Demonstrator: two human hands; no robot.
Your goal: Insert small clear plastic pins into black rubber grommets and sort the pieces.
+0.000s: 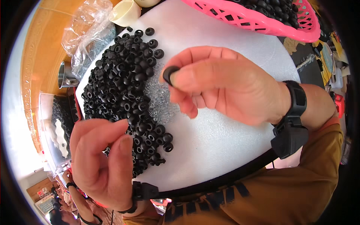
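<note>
My right hand [221, 82] is raised over the white work surface [225, 150]. Its thumb and forefinger pinch a small black rounded cap [170, 75] with a hollow. My left hand [103, 161] hovers over the near left part of a big pile of similar black caps [120, 82]. Its fingers are curled, with thumb and forefinger tips close together; whatever they may hold is too small to make out. Between the pile and my right hand lies a heap of tiny shiny, clear or metallic rings [161, 99], partly hidden by that hand.
A pink basket [255, 28] full of black caps stands at the far right. Far left are a cream cup [125, 13], a clear plastic bag [90, 33] and a metal cup [66, 77]. A clear container [52, 112] sits left. Another person [75, 202] is at lower left.
</note>
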